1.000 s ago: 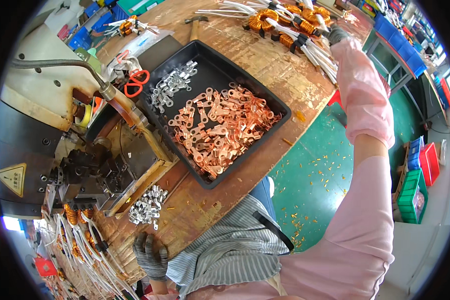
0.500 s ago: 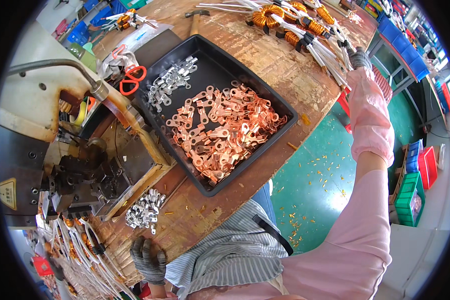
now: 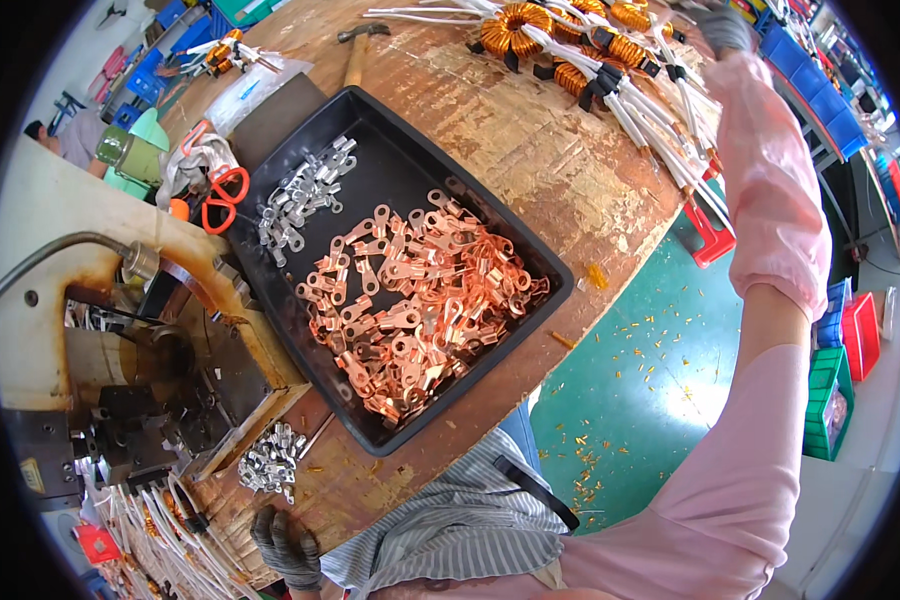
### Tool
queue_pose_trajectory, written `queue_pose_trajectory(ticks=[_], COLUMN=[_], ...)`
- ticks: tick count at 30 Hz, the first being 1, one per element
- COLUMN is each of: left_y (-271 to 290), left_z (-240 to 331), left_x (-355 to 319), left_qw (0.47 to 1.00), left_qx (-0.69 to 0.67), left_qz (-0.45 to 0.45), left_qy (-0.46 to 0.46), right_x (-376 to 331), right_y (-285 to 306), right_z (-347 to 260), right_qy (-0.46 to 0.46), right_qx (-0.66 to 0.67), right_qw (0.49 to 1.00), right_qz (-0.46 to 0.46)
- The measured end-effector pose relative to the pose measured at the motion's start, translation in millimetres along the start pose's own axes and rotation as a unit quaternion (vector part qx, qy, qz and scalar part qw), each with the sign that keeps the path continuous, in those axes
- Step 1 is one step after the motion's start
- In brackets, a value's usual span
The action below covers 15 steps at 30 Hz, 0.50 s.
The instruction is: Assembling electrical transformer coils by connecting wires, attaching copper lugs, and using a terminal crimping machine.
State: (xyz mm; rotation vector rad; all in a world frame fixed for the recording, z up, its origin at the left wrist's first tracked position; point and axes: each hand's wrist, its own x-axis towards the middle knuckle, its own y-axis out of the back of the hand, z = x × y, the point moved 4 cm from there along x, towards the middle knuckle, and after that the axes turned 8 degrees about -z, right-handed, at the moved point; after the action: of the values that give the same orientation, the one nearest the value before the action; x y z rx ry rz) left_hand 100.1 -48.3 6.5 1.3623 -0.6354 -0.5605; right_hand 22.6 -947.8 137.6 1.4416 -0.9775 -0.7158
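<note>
My left hand point(image 3: 288, 548), in a grey glove, rests at the near edge of the wooden table with its fingers apart and nothing in them. Close by lies a small pile of silver cable lugs point(image 3: 272, 464). My right arm, in a pink sleeve, stretches to the far right, where my gloved right hand point(image 3: 722, 30) is blurred beside the copper-wound ring coils point(image 3: 515, 28) with white leads. Whether it holds anything is unclear. Between my arms a black tray point(image 3: 390, 150) contains copper lugs point(image 3: 410, 310) and a smaller heap of silver lugs point(image 3: 305, 195).
A machine point(image 3: 45, 330) stands on the left, with more white leads point(image 3: 160, 530) below it. Red-handled scissors point(image 3: 226, 200) and a hammer point(image 3: 355, 58) lie beyond the tray. Blue bins point(image 3: 815, 85) line the far right. Small yellowish bits litter the green floor point(image 3: 620, 380).
My right hand has reached farther away, up along the coils toward the top edge. The view has shifted, so the tray appears lower and more to the left. My left hand stays at the table edge.
</note>
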Motion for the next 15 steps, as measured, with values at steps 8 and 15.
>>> queue_pose_trajectory(ticks=[8,15], left_y=[-3,1], left_z=[-2,0], left_x=[0,10], left_qw=[1.000,1.000], left_qx=[-0.008,-0.011], left_qz=[0.005,0.029], left_qy=[0.015,-0.006], right_x=[4,-61], right_y=[-31,-27], right_z=[-69,-63], right_qy=[0.036,-0.026], right_qx=[-0.030,-0.039], right_qw=[0.998,0.998], right_qz=[-0.039,-0.051])
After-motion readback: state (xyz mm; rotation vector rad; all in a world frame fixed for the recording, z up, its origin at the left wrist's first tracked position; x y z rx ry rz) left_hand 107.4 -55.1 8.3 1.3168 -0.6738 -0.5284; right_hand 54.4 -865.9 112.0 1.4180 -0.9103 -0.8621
